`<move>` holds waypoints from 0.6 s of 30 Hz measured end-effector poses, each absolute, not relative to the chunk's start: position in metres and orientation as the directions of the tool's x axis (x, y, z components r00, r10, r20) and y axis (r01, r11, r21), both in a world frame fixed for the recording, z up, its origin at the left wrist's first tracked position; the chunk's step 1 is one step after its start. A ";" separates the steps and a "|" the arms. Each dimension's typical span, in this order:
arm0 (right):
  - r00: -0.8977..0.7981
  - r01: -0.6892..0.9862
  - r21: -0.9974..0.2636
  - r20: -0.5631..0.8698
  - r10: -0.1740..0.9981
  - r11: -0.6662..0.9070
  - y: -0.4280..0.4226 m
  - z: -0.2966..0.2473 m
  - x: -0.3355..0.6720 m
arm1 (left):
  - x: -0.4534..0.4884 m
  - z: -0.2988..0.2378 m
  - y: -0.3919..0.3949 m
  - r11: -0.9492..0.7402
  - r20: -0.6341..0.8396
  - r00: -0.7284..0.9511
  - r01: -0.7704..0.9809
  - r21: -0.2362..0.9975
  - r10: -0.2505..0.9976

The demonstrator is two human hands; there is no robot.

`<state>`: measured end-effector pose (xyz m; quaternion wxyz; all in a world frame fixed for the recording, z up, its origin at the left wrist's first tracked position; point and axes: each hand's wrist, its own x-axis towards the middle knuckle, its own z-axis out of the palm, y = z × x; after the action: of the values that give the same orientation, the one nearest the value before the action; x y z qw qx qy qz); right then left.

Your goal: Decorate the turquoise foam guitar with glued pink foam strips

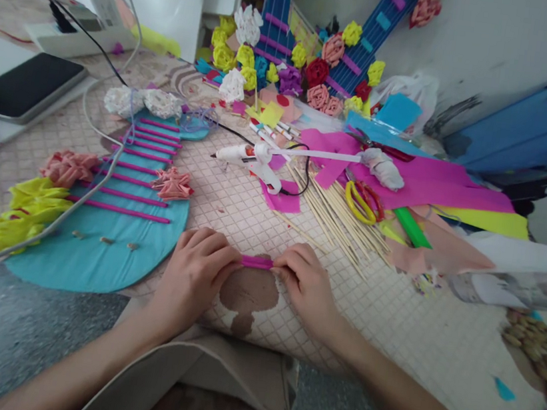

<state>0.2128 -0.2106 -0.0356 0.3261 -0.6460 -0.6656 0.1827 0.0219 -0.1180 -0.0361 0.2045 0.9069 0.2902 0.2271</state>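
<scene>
Between my two hands, near the table's front edge, lies a narrow magenta paper strip [256, 262]. My left hand [199, 269] pinches its left end, and the fingers of my right hand [304, 282] close on its right end. Whether a stick is rolled inside the strip I cannot tell. Left of my left hand rests a turquoise rounded panel [119, 265] with several magenta rods [126, 214] across it. Pink paper flowers [174, 184] and yellow paper flowers [25, 213] sit on its edges. Beyond my hands are a white glue gun [254, 157] and thin wooden sticks [336, 223].
Yellow-handled scissors [360, 203] lie by magenta paper sheets [437, 183] at the right. A white cable [65, 214] crosses the turquoise panel. A black phone [27, 85] and a power strip [79, 35] are at the left. Blue panels with paper flowers [317, 71] stand at the back.
</scene>
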 end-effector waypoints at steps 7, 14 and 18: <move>0.093 0.675 -0.737 0.121 0.988 0.027 -0.205 -0.032 0.214 | 0.026 -0.031 -0.116 -0.719 0.238 0.725 0.474 0.509 0.646; 0.141 0.654 -0.755 0.071 0.987 -0.039 -0.201 -0.031 0.217 | 0.025 -0.035 -0.104 -0.658 0.176 0.734 0.440 0.612 0.655; 0.133 0.654 -0.756 0.069 0.989 -0.035 -0.200 -0.031 0.218 | 0.026 -0.034 -0.101 -0.633 0.141 0.737 0.447 0.633 0.661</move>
<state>0.2182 -0.1997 -0.0309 0.3339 -0.6743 -0.6091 0.2505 0.0265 -0.1011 -0.0344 0.2926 0.8847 0.3130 0.1834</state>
